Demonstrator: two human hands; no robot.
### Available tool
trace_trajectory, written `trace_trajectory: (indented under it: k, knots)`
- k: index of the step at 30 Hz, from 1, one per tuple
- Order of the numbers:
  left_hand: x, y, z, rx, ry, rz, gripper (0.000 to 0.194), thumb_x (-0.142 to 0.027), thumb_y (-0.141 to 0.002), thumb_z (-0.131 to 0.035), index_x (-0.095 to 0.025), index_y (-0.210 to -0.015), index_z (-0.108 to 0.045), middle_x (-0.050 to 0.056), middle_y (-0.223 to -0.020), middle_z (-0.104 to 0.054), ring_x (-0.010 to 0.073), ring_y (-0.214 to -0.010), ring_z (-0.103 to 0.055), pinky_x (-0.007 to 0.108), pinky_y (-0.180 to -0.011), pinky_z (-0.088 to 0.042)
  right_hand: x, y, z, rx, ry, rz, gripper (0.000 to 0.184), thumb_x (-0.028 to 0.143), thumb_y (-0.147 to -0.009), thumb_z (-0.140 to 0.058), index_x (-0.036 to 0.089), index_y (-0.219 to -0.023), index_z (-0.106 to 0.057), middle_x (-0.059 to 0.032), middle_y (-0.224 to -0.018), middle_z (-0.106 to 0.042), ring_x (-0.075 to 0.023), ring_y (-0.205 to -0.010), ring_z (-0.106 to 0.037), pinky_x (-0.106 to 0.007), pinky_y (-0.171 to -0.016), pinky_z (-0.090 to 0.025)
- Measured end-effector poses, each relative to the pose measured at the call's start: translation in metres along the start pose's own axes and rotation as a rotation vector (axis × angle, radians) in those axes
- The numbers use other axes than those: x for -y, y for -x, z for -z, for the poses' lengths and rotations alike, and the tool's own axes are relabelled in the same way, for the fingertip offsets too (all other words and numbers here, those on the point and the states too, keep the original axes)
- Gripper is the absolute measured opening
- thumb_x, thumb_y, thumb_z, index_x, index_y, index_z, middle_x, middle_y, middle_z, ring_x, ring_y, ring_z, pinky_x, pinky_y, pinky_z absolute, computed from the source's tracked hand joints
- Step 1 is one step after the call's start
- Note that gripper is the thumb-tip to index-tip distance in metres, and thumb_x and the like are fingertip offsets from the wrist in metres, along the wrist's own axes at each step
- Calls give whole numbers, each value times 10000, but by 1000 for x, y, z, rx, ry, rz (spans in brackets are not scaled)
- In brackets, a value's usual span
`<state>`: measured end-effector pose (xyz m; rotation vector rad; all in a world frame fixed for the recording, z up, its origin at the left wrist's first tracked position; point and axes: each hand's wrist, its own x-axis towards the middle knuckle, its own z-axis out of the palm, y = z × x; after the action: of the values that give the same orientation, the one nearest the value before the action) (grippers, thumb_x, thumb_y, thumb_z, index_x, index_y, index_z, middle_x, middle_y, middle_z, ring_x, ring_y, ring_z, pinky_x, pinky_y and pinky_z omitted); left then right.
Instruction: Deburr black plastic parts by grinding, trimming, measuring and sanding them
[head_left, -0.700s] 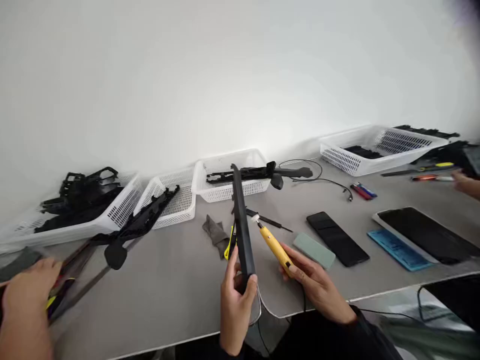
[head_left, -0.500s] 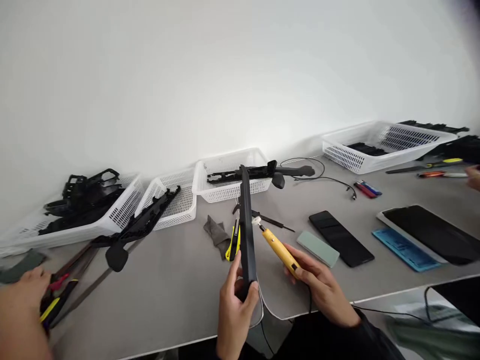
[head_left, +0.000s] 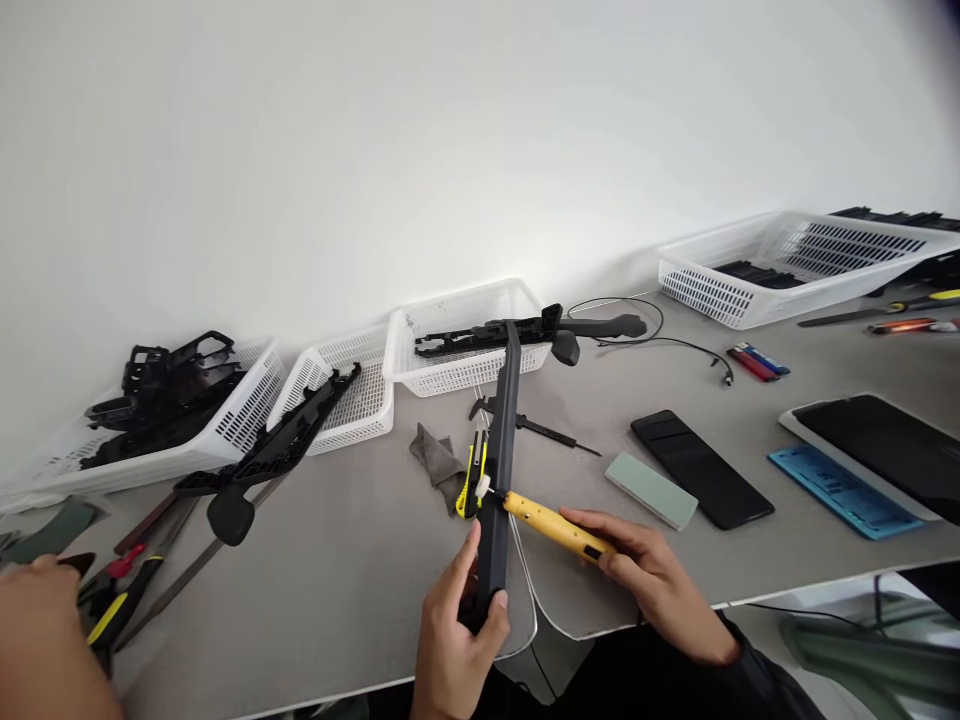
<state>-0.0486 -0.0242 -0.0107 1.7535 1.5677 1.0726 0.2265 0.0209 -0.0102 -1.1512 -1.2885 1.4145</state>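
Observation:
My left hand [head_left: 459,625] grips the lower end of a long dark grey plastic part [head_left: 498,470], which stands upright and tilted above the table. My right hand [head_left: 652,575] is closed around a yellow rotary tool [head_left: 551,524] with a small white polishing tip [head_left: 482,487]. The tip overlaps the middle of the plastic part; whether it touches cannot be made out. Behind the part lie a yellow utility knife [head_left: 472,475], a grey cloth [head_left: 435,462] and a black caliper [head_left: 546,430].
White baskets [head_left: 352,437] with black plastic parts line the wall. At the left, another person's hand [head_left: 45,610] is by pliers [head_left: 124,605] and files. On the right lie a black phone [head_left: 701,468], a pale green block [head_left: 651,490] and a blue tray [head_left: 844,490].
The rotary tool's tip has moved left, from beside the plastic part to across it. The view has shifted slightly; a co-worker's hand at the far right has left the picture.

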Motion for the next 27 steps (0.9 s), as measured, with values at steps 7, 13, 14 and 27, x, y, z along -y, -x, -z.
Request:
trace_trajectory:
  k: [7,13,14,27]
  knots:
    - [0,-1,1,13,-6,-22,671,-232,-963,-691,-244,-1624,-576,112,-1502,-731,251,-1233,-791,325,-1066,-634,3,-1,0,-71,-46,-80,492,336,-830,-673,234,-1271,-868,-103,-1320,-816,-316,-1080,-759,-377,-865,-659]
    - [1,0,0,2,27,-17,651,-254,-978,-692,-240,-1620,-580,117,-1539,-704,264,-1296,-762,345,-1102,-619,8,-2,-4,-95,-23,-75,495,349,-815,-664,232,-1243,-880,-98,-1264,-831,-301,-1027,-756,-346,-806,-642]
    - [1,1,0,0,26,-11,651,-263,-981,-694,-248,-1621,-579,113,-1539,-705,262,-1297,-760,343,-1102,-619,8,-2,-4,-97,-12,-71,495,352,-816,-662,228,-1242,-880,-100,-1269,-830,-299,-1010,-757,-349,-798,-640]
    - [-2,1,0,10,42,64,640,-317,-990,-686,-241,-1617,-583,120,-1530,-711,267,-1269,-766,354,-1073,-633,10,-2,-4,-87,56,-26,505,335,-812,-650,212,-1244,-880,-105,-1154,-853,-277,-895,-760,-346,-749,-639]
